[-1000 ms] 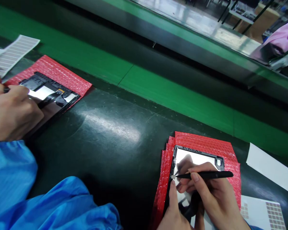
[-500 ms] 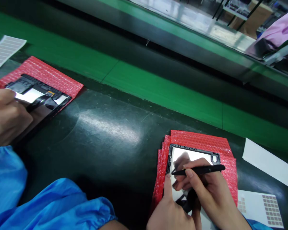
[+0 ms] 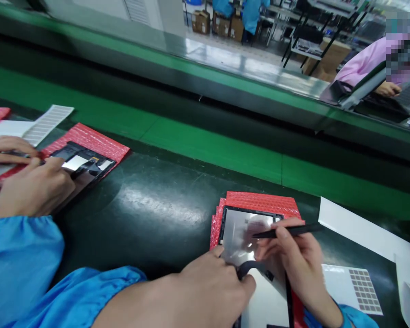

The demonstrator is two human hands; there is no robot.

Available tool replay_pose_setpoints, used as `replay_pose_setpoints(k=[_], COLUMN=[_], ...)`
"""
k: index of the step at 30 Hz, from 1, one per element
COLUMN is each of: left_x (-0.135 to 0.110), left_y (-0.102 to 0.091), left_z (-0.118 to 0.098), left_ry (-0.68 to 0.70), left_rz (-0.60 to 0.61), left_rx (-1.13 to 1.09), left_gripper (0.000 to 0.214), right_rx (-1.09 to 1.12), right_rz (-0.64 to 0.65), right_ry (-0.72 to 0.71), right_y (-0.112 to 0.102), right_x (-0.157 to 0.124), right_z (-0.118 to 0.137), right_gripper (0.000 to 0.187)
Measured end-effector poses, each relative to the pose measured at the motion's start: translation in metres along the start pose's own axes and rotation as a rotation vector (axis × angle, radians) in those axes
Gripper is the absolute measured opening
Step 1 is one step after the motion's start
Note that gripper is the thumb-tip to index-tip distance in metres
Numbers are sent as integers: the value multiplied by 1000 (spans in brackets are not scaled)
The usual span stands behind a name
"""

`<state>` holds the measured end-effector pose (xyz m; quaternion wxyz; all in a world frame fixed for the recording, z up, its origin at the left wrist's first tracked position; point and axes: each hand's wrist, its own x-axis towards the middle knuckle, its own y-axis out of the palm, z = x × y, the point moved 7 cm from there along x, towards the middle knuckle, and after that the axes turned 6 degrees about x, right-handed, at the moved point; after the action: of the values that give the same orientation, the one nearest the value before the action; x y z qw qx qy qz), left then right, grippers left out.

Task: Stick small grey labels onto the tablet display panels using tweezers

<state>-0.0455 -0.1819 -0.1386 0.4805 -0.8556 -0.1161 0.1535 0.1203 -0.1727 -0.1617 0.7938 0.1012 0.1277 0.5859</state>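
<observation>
In the head view, the right hand (image 3: 299,259) is pinching black tweezers (image 3: 287,231), with the tip hovering over the shiny panel of the tablet frame (image 3: 239,232). This frame is lying on red bubble wrap (image 3: 259,201) on the dark belt (image 3: 150,205). The left hand (image 3: 205,291) is curling its fingers around a black flat cable (image 3: 251,268) at the near edge of the frame. I cannot see any sticker on the tip, so it seems the placing is partly done; the sticker sheet (image 3: 360,287) beside it is holding more pieces. At the left, a co-worker's hands (image 3: 34,187) are working on another frame (image 3: 84,164).
</observation>
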Motion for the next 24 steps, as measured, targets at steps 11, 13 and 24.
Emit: replay_pose_setpoints(k=[11, 13, 24], left_x=[-46, -45, -32], left_y=[22, 30, 19], left_z=[50, 50, 41], left_ry=[-663, -696, -671], left_rz=[-104, -184, -458], left_rx=[-504, -621, -963], left_gripper=[41, 43, 59], right_rx=[-27, -38, 20], right_rz=[-241, -223, -341], right_ry=[77, 97, -51], right_y=[-134, -124, -83], right_x=[-45, -51, -64], right_z=[-22, -30, -26], right_gripper=[32, 36, 38])
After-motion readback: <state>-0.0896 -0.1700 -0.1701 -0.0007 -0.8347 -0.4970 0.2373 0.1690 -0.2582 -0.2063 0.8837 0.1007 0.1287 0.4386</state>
